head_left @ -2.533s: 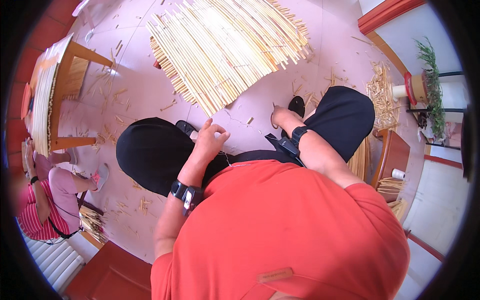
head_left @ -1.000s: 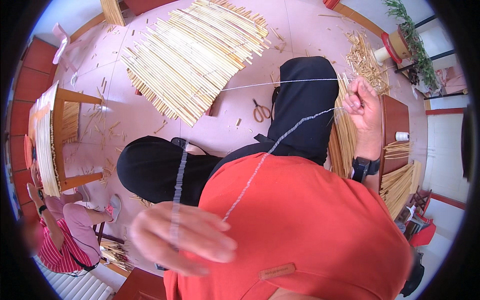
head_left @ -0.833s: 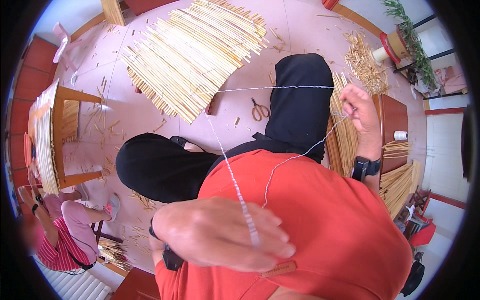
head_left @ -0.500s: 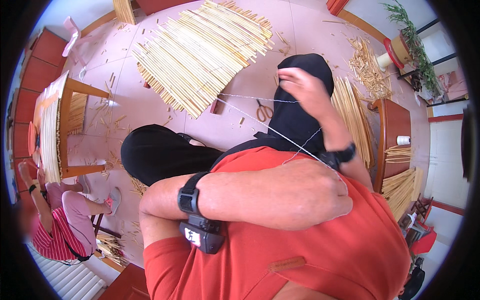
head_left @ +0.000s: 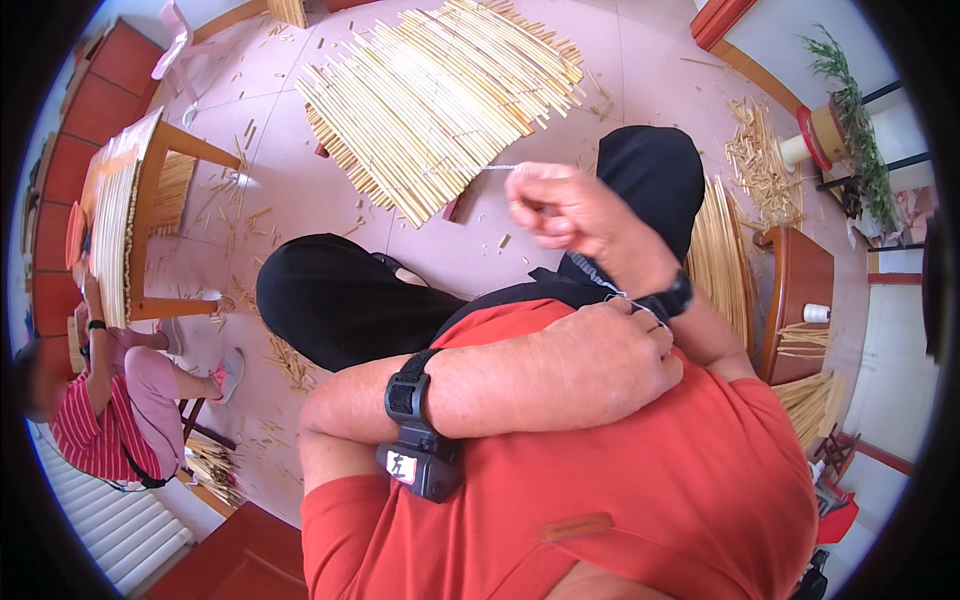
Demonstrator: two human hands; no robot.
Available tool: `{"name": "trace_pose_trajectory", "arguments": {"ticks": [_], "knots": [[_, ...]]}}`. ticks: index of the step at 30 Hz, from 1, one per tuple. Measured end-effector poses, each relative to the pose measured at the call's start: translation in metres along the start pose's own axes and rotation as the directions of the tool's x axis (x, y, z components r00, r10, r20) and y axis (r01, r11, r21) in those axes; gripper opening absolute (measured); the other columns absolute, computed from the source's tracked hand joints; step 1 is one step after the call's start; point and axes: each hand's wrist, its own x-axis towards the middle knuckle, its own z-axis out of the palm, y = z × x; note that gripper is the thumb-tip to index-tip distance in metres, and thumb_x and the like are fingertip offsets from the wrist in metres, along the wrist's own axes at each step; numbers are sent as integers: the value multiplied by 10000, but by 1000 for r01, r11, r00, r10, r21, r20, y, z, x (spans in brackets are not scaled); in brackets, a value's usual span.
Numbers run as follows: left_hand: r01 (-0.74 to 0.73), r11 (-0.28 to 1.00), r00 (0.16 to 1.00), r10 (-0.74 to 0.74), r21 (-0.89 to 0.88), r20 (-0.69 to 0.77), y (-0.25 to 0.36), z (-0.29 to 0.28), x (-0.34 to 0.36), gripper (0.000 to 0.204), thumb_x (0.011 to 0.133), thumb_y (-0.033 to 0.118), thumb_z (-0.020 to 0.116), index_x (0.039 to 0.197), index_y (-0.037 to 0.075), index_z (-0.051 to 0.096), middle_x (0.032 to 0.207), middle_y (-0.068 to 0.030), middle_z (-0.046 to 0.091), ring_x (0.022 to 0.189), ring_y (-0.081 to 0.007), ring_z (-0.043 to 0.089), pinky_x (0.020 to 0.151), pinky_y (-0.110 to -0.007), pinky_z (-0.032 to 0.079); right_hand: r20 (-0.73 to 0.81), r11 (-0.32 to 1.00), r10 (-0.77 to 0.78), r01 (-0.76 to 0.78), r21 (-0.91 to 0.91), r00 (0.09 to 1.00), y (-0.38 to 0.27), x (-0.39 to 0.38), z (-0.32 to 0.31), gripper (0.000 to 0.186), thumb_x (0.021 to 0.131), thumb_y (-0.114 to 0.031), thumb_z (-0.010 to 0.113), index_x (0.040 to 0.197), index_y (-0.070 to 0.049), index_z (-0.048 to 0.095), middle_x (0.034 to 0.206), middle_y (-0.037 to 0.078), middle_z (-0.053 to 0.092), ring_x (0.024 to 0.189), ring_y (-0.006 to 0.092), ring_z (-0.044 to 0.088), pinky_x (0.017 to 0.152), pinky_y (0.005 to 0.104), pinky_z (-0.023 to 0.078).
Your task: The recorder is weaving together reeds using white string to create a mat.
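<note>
A mat of pale yellow stalks [head_left: 430,110], bound side by side, lies on the floor in front of my knees. A thin white string [head_left: 497,168] runs from its near right edge to my right hand [head_left: 565,205], whose curled fingers close on it. My left hand [head_left: 625,350] is a closed fist against my red shirt, its forearm crossing my body. White string also shows between this fist and my right wrist, and I read it as held in the fist, though the fingers are mostly turned from view.
Loose stalks [head_left: 722,270] lie beside my right knee, with short offcuts [head_left: 765,165] beyond. A wooden bench [head_left: 800,290] on the right carries a white spool [head_left: 817,313]. At left, a seated co-worker [head_left: 105,410] works at a wooden frame [head_left: 140,200] with another stalk mat.
My right hand has moved left and toward the mat, its fingers now curled on the string. My left fist has shifted up slightly. The view has shifted, and the scissors are now hidden.
</note>
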Motion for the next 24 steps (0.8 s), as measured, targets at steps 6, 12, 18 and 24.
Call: {"name": "trace_pose_trajectory", "arguments": {"ticks": [6, 12, 18, 24], "knots": [[278, 953, 961, -276, 123, -30, -2, -44, -13, 176, 789, 100, 592, 955, 45, 609, 830, -108, 606, 742, -233, 624, 632, -338, 505, -167, 759, -293, 123, -639, 941, -39, -83, 4, 246, 976, -282, 532, 842, -77, 552, 636, -42, 491, 493, -6, 341, 437, 171, 235], [413, 903, 802, -298, 120, -518, -49, -48, 6, 371, 801, 29, 657, 1169, 41, 610, 914, -113, 638, 781, -233, 634, 694, -354, 515, -39, 570, -548, 339, -748, 836, -53, -128, 24, 239, 938, -221, 578, 778, -47, 612, 636, -30, 505, 553, 39, 425, 506, 200, 329], [447, 790, 792, -568, -420, -225, -41, -65, 5, 76, 809, 52, 708, 856, 11, 664, 740, -36, 591, 650, -114, 516, 597, -260, 423, 16, 514, -579, 380, -769, 815, -64, -140, 7, 235, 876, -199, 605, 728, -18, 627, 697, 37, 589, 574, 78, 465, 528, 237, 351], [-66, 639, 444, -669, -766, -596, -71, -103, -33, 143, 946, 109, 585, 863, -8, 581, 650, 21, 408, 547, -59, 315, 521, -212, 295, -75, 511, -695, 418, -751, 715, -49, -147, -43, 259, 930, -255, 623, 795, -39, 670, 638, -31, 553, 555, 35, 442, 511, 206, 359]]}}
